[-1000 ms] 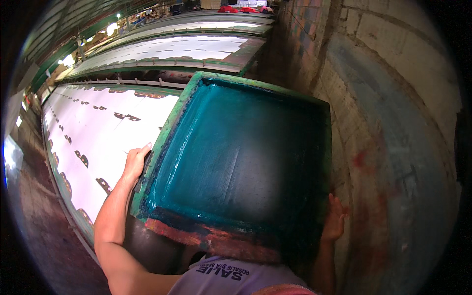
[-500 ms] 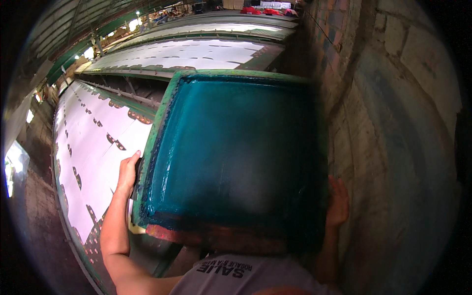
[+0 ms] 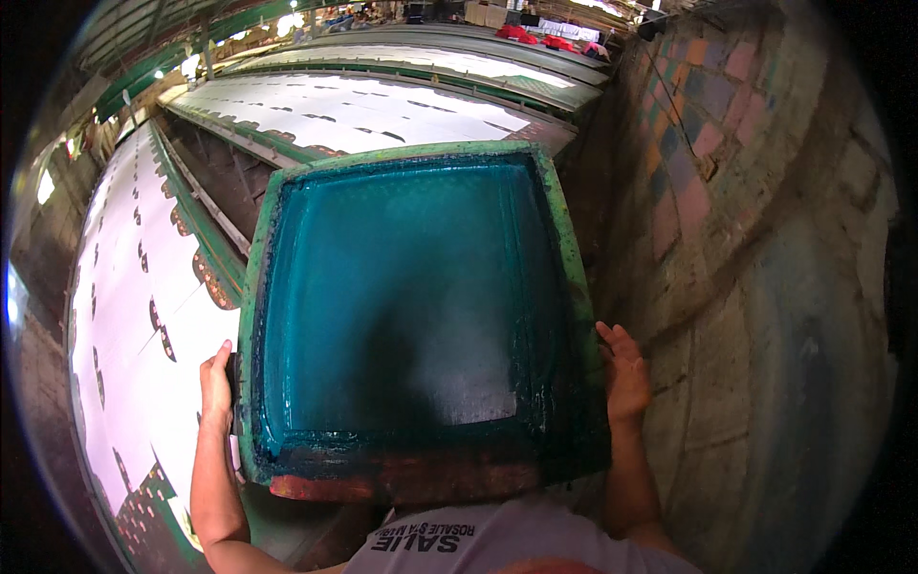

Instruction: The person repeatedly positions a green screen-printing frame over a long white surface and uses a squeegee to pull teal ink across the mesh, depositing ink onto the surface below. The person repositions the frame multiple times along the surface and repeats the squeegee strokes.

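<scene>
I carry a square screen-printing frame (image 3: 421,148) upright in front of my torso or tilted toward me, its green-painted wood rim enclosing teal, wet-looking mesh (image 3: 382,258), with a reddish strip along the near edge. My left hand (image 3: 216,383) grips the left side of the frame, thumb upward. My right hand (image 3: 623,373) is at the right side, fingers bent against the edge, partly in shadow.
A long printing table (image 3: 110,383) with white sheets and small dark patterned shapes runs along my left. More such tables (image 3: 335,105) lie ahead, red items (image 3: 516,33) beyond them. A concrete wall (image 3: 765,316) with painted patches stands on my right.
The frame has turned to sit squarer before me, its far edge now more level. Both hands moved with it, still holding on. The view has shifted, showing more of the painted wall.
</scene>
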`<state>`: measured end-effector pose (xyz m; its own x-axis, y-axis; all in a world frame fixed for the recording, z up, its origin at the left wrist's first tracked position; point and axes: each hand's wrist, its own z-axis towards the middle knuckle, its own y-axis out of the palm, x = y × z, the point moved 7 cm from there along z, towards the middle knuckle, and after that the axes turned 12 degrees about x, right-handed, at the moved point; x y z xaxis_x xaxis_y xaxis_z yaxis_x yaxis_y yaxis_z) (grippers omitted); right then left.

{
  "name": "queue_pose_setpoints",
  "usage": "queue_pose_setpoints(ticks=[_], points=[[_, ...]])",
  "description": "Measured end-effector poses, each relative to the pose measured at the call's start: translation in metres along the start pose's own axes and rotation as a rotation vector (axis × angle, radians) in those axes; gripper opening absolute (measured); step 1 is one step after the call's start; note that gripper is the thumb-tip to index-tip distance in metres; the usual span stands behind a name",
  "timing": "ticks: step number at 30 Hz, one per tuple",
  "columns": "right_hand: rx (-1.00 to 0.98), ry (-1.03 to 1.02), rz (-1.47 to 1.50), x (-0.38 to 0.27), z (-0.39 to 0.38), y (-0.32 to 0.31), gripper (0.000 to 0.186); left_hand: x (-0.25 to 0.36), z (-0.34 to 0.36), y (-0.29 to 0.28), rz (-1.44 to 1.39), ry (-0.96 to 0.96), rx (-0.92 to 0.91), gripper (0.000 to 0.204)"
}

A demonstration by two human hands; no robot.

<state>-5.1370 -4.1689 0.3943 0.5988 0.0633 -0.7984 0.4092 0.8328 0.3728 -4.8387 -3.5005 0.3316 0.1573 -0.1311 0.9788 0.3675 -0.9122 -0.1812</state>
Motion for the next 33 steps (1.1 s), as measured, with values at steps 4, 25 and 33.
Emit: queue_pose_setpoints(ticks=[4,25,33], points=[[-0.056,0.092,0.076,0.039,0.073,-0.023,0.071,0.028,0.004,0.044,0.063,-0.028,0.039,0.058],[-0.750,0.658,0.530,0.336,0.317,0.211,0.072,-0.003,-0.279,-0.066,0.121,-0.124,1.066,0.056],[-1.121,0.873,0.775,0.375,0.209,0.393,0.065,-0.069,-0.468,-0.048,-0.121,-0.272,1.497,0.048]])
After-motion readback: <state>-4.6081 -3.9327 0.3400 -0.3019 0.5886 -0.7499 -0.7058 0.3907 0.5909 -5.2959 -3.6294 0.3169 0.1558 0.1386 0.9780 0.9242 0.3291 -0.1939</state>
